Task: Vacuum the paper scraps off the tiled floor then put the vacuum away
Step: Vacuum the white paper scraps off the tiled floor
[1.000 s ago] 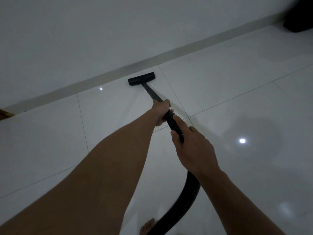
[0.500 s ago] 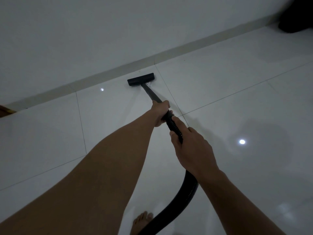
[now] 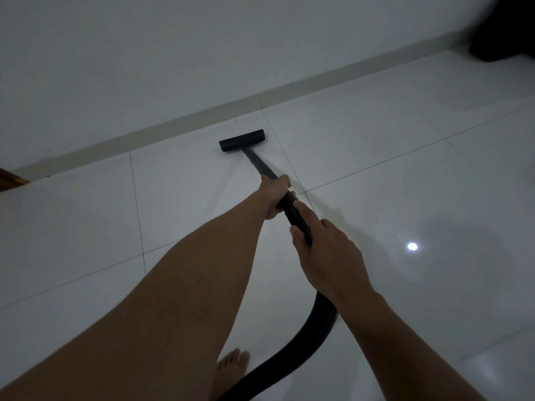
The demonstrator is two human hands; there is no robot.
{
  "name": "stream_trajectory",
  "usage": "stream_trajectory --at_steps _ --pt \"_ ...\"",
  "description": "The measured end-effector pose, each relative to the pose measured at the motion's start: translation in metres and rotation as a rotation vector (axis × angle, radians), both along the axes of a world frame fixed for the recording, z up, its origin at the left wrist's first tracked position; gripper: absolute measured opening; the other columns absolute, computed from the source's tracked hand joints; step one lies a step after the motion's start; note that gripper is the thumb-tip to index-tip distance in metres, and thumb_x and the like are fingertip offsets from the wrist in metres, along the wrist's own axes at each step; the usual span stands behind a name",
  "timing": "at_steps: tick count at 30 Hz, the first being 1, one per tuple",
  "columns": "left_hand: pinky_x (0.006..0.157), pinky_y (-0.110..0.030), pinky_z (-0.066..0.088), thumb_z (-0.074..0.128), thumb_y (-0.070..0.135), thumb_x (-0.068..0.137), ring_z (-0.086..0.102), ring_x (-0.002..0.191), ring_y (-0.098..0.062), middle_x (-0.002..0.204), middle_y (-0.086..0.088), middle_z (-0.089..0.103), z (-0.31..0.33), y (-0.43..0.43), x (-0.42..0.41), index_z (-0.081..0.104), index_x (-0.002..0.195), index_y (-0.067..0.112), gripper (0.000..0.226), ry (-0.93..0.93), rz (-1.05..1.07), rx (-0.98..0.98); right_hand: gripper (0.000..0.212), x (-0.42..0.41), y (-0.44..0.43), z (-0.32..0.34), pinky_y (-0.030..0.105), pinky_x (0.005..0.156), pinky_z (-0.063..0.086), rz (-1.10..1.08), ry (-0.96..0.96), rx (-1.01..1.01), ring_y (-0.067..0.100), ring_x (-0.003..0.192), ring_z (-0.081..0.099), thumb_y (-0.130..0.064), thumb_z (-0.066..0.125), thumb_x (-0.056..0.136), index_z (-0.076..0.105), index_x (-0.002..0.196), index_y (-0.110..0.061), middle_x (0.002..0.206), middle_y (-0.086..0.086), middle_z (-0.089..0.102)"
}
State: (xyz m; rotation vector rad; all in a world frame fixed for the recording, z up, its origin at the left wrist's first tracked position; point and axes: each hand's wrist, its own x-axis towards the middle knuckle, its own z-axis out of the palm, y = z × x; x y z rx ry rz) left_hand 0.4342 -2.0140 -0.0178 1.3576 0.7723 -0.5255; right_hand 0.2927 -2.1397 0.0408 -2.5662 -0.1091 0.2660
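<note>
A black vacuum floor head point(image 3: 242, 140) rests flat on the white tiled floor point(image 3: 376, 146), a short way from the skirting board. Its black wand point(image 3: 259, 166) slants back toward me. My left hand point(image 3: 275, 195) is shut around the wand's lower end. Just behind it, my right hand point(image 3: 327, 253) grips the ribbed black hose point(image 3: 298, 215), which curves down and off the bottom edge. No paper scraps show around the head in the dim light.
A white wall point(image 3: 202, 53) with a pale skirting strip point(image 3: 318, 82) runs across the back. A dark object point(image 3: 503, 39) stands in the far right corner. A brown edge point(image 3: 11, 178) shows at far left. My bare foot point(image 3: 231, 369) is beside the hose. A light reflection point(image 3: 412, 246) glints at right.
A small white scrap beside the floor head one second ago is no longer visible. My foot has stepped further forward. Both hands keep their grip.
</note>
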Motion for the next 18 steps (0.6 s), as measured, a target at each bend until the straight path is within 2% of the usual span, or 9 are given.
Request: stream_trajectory --at_steps 9,18 --pt "0.054 -0.028 0.052 0.049 0.009 0.094 0.059 0.064 -0.015 0.083 -0.009 0.056 -0.003 -0.019 -0.03 0.029 0.144 0.013 0.054 0.009 -0.003 -0.002 0.051 -0.028 -0.022 0.0 0.039 0.069 0.054 0.015 0.0 -0.013 0.017 0.071 0.057 -0.048 0.033 0.103 0.014 0.15 -0.049 0.084 -0.004 0.05" --pt "0.046 -0.023 0.051 0.048 0.007 0.093 0.058 0.064 -0.014 0.087 -0.009 0.054 -0.001 -0.039 -0.067 0.027 0.145 0.013 0.057 0.004 -0.01 -0.026 0.049 -0.067 -0.04 0.004 0.04 0.07 0.055 -0.007 -0.007 -0.014 0.016 0.071 0.057 -0.048 0.032 0.103 0.012 0.148 -0.052 0.083 -0.004 0.051"
